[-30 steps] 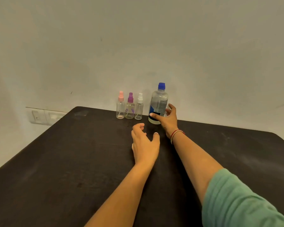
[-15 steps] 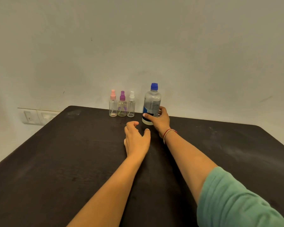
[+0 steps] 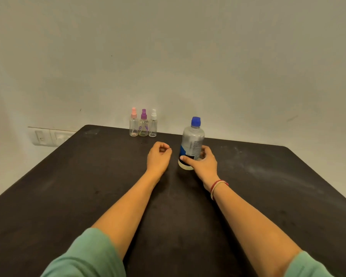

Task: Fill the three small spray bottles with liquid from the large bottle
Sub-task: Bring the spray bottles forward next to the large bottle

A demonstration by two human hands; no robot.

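The right hand (image 3: 205, 164) grips the big bottle (image 3: 193, 140); the left hand (image 3: 158, 156) is curled up, empty.
The big bottle has moved away from the small bottles (image 3: 143, 124) at the counter (image 3: 68, 186) back edge.

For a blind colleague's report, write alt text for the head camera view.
The right hand grips a large blue-capped bottle on a dark table; the left hand rests beside it, fingers curled, empty. Three small spray bottles, capped pink, purple and white, stand at the far edge.

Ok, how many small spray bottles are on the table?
3, upright in a row at the far edge of the table: pink-capped bottle left, purple-capped bottle middle, white-capped bottle right. None appears hidden.
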